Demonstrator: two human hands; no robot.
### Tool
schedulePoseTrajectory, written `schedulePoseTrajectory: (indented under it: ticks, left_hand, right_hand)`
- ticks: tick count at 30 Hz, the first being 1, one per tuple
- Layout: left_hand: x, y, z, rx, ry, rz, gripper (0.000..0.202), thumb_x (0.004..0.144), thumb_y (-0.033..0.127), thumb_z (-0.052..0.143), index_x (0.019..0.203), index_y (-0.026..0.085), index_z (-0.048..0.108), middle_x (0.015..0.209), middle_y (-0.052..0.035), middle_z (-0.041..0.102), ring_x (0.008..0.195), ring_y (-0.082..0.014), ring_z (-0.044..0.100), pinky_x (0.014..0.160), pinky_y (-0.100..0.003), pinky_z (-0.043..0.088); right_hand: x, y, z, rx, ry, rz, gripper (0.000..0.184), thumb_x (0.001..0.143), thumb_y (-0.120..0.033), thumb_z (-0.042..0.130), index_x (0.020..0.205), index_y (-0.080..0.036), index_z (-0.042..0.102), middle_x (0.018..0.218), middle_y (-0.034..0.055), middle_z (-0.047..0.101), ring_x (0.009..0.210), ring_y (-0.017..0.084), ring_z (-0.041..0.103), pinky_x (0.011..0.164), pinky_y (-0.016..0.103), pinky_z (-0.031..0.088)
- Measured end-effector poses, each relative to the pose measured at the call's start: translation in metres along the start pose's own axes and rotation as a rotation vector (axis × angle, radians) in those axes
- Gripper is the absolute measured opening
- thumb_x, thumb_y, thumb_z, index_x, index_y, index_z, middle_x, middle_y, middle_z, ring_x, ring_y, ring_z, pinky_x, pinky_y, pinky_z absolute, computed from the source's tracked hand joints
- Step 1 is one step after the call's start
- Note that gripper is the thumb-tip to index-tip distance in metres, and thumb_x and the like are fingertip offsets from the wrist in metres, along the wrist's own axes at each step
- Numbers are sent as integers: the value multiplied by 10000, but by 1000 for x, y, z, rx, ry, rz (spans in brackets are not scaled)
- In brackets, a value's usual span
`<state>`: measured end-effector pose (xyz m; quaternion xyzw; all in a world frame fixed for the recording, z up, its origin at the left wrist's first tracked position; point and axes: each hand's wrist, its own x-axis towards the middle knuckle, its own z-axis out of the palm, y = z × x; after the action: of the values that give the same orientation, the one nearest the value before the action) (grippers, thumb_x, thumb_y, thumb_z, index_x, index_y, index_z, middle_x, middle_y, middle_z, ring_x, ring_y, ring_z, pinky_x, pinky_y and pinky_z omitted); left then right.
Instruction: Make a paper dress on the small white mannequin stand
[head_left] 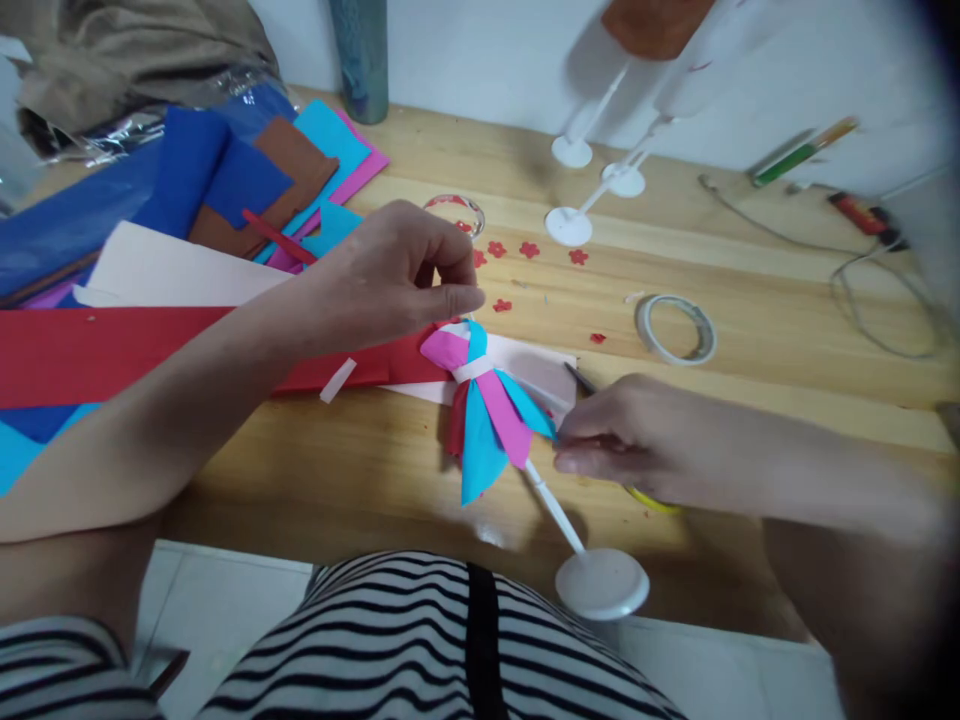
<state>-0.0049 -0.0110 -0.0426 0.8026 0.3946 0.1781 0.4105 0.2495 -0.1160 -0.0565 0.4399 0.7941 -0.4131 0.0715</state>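
A white stick stand with a round base leans across the table's near edge. Blue, pink and red strips hang around its upper part, bound by a white band. My left hand is closed in a pinch at the stick's top end, just above the strips. With closed fingertips, my right hand grips the tip of a blue strip and draws it out to the right. Scissors lie under the right hand; only a dark tip and a bit of yellow handle show.
Red, white, blue and brown sheets cover the left side. Small red flower cut-outs lie behind my hands, near two tape rolls. More white stands stand at the back, beside a cable and a green-handled tool.
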Motion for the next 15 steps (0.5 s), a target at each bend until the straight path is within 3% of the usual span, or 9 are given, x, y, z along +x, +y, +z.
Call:
schedulePoseTrajectory:
  ticks: [4,8,12,15]
  left_hand:
    - [-3,7,-4,90,2,23,203,830,272,640,727,112,712,612,60,533,769,-127,616,775,-257,421]
    - [-10,17,-5,117,-15,44,140,816,172,662,702,100,700,586,40,555,599,-81,468,622,-241,335]
    - [-14,22,-7,99,-24,58,160,809,229,661,702,113,694,589,20,572,600,-106,482,587,-250,323]
    - [-16,21,-13,172,-98,50,216,830,271,626,711,105,700,601,17,537,615,-100,474,626,-249,322]
  right_hand:
    - [1,-12,32,116,-12,139,309,924,-319,560,646,-186,565,605,-17,498,562,108,432,555,266,343]
    - [4,-16,52,249,77,123,303,879,-257,561,599,-199,462,596,-26,432,563,122,389,545,289,316]
    - [7,-15,65,448,66,124,322,836,-259,577,575,-215,394,544,-46,374,501,115,377,485,277,277]
    - [6,-19,68,525,162,174,262,828,-260,571,605,-221,440,520,-52,426,451,108,429,458,254,296]
